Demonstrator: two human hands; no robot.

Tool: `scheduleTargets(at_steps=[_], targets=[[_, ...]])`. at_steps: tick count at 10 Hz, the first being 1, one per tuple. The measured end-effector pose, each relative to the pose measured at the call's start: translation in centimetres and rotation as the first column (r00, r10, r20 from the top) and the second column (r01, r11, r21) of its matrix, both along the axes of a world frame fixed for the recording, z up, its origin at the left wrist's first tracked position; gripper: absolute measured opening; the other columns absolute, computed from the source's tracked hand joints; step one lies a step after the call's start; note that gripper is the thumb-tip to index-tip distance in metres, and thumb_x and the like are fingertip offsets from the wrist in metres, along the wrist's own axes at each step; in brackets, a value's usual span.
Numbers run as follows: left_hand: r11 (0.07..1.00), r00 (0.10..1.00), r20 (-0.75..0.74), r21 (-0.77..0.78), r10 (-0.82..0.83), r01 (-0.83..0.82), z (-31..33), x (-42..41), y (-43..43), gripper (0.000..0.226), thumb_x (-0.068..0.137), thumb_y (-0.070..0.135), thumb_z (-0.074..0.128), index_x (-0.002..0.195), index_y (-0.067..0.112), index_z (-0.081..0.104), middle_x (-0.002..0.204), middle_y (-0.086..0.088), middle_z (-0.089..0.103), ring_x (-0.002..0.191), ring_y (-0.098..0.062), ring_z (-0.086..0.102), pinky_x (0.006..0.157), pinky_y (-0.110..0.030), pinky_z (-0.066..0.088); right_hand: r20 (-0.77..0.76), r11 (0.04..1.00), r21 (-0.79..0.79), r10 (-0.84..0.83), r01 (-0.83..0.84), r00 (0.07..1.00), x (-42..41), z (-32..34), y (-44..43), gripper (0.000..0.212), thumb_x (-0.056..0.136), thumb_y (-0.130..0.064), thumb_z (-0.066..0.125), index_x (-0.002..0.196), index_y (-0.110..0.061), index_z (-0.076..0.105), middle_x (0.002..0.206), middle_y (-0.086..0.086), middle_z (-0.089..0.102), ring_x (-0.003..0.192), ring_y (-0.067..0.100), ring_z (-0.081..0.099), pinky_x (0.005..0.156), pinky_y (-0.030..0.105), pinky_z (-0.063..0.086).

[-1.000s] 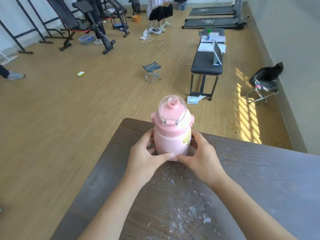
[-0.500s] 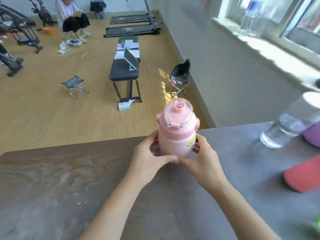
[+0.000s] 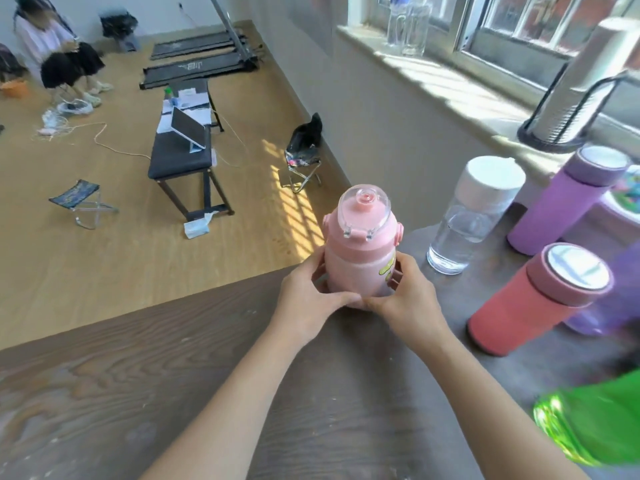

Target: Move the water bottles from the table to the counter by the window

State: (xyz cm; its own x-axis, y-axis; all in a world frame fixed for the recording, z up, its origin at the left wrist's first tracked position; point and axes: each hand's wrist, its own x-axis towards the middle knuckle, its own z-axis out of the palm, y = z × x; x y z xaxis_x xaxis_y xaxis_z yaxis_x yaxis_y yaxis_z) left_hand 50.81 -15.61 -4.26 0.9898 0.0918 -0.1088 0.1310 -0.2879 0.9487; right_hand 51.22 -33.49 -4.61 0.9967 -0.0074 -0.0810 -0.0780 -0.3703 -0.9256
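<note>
Both hands, left hand (image 3: 308, 299) and right hand (image 3: 405, 299), grip the pink bottle (image 3: 360, 251) low, upright over the wooden surface (image 3: 173, 393). Swinging right, it could strike the clear bottle (image 3: 467, 223) or red bottle (image 3: 533, 299).

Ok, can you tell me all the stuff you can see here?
pink bottle: 1, pink with clear lid, held over the table edge
clear bottle: 1, see-through, white cap, on the table
purple bottle: 1, purple, on the table at right
red bottle: 1, red, on the table, nearest the hands
green object: 1, blurred, lower right
table: 1, dark wood grain
window counter: 1, pale, sunlit, with clear bottles
bench: 1, black, on the floor
left hand: 1, on the pink bottle
right hand: 1, on the pink bottle
</note>
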Motion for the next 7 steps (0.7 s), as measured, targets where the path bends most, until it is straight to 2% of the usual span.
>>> scheduleTargets(at_steps=[1,3,4,5,6,7], targets=[[0.999,1.000,0.001,0.018,-0.028,0.028,-0.7,1.0,-0.9,0.088,0.060,0.012,0.096,0.140,0.025,0.064,0.127,0.004,0.078,0.120,-0.008,0.072,0.109,-0.037,0.058,-0.027,0.999,0.047,-0.016,0.017,0.999,0.6,-0.6,-0.8,0.089,0.061,-0.019,0.101,0.136,-0.019,0.053,0.110,-0.023,0.065,0.087,-0.031,0.057,0.072,-0.001,0.047],[0.998,0.998,-0.001,0.018,-0.056,0.056,-1.7,1.7,-1.5,0.083,0.063,0.006,0.096,0.137,0.029,0.065,0.124,0.007,0.079,0.116,-0.003,0.073,0.104,-0.027,0.058,-0.031,0.996,0.079,-0.034,0.036,0.999,0.7,-1.6,-1.5,0.092,0.060,-0.022,0.101,0.139,-0.020,0.053,0.119,-0.011,0.070,0.108,-0.004,0.064,0.089,0.021,0.053],[0.998,0.998,0.002,0.015,-0.059,0.059,-1.8,1.7,-1.4,0.080,0.065,0.003,0.095,0.130,0.036,0.064,0.118,0.015,0.078,0.110,0.006,0.073,0.097,-0.018,0.057,-0.027,0.996,0.087,-0.027,0.029,0.999,0.7,-1.5,-1.5,0.092,0.061,-0.019,0.101,0.140,-0.022,0.053,0.122,-0.011,0.069,0.110,-0.006,0.063,0.091,0.021,0.053],[0.998,0.998,-0.010,-0.008,-0.065,0.065,-2.0,1.7,-1.4,0.082,0.067,0.003,0.094,0.134,0.037,0.061,0.119,0.020,0.075,0.111,0.009,0.072,0.098,-0.018,0.056,-0.029,0.996,0.085,-0.019,0.022,0.999,0.7,-1.4,-1.4,0.091,0.063,-0.020,0.100,0.140,-0.022,0.052,0.124,-0.011,0.069,0.111,-0.006,0.063,0.093,0.022,0.053],[0.995,0.995,-0.038,-0.040,-0.097,0.096,-1.8,1.6,-1.3,0.095,0.067,0.010,0.095,0.150,0.034,0.055,0.128,0.021,0.071,0.120,0.011,0.067,0.106,-0.019,0.053,-0.045,0.999,0.043,-0.017,0.019,0.999,0.5,-1.0,-1.4,0.084,0.067,-0.017,0.097,0.137,-0.026,0.051,0.118,-0.023,0.065,0.100,-0.022,0.060,0.087,0.011,0.051],[0.998,0.997,-0.044,-0.031,-0.058,0.057,-1.7,-0.3,-1.0,0.102,0.070,0.014,0.095,0.158,0.029,0.048,0.130,0.035,0.061,0.118,0.027,0.055,0.107,-0.011,0.043,-0.031,0.998,0.002,-0.061,0.061,0.998,-0.8,-0.8,-1.0,0.084,0.072,-0.009,0.093,0.140,-0.025,0.046,0.128,-0.018,0.063,0.115,-0.012,0.060,0.107,0.025,0.048]])
